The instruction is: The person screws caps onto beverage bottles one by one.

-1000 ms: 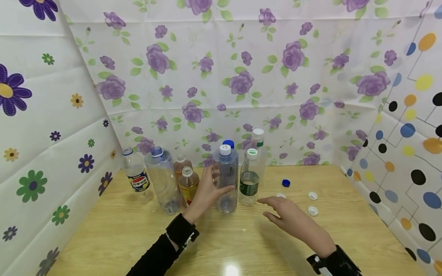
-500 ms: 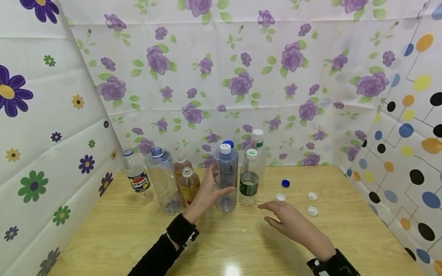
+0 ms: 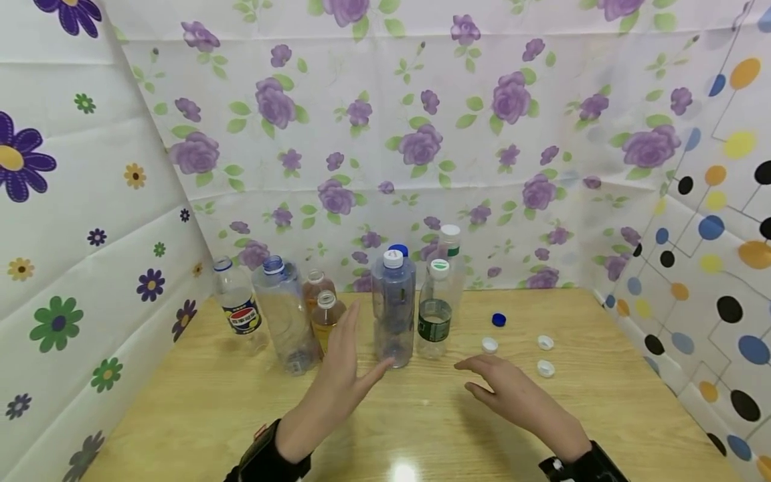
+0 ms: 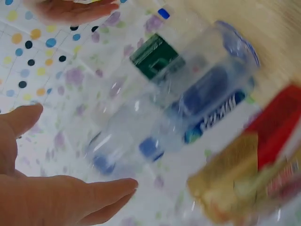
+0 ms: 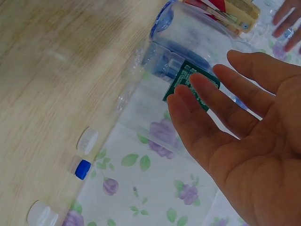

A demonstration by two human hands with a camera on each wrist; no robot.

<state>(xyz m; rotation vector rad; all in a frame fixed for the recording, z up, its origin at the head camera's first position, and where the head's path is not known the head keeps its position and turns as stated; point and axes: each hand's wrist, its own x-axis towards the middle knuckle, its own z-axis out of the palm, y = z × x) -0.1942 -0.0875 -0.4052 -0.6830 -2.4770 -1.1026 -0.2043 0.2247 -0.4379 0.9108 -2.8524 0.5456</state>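
Note:
My left hand (image 3: pixel 337 378) hovers over the table with its fingers straight and thumb spread, holding nothing. Just beyond its thumb stands a large clear bluish bottle (image 3: pixel 393 308) with a white cap, upright. In the left wrist view that bottle (image 4: pixel 207 80) lies past the fingertips. My right hand (image 3: pixel 512 391) is held over the table with relaxed fingers and nothing in them. The nearest bottle to it is a clear one with a green label (image 3: pixel 434 320) and a white cap. A white bottle cap (image 3: pixel 490 345) lies just beyond its fingertips.
Left of my left hand stand uncapped bottles: a cola bottle (image 3: pixel 243 314), a large clear bottle (image 3: pixel 283 321) and two small amber ones, the front one (image 3: pixel 326 314) partly hidden. Behind are more capped bottles (image 3: pixel 450 244). A blue cap (image 3: pixel 498 320) and white caps (image 3: pixel 545 368) lie to the right.
My left hand has let go of the large bluish bottle and drawn back toward me, fingers now straight. The bottle stays standing. My right hand has barely shifted.

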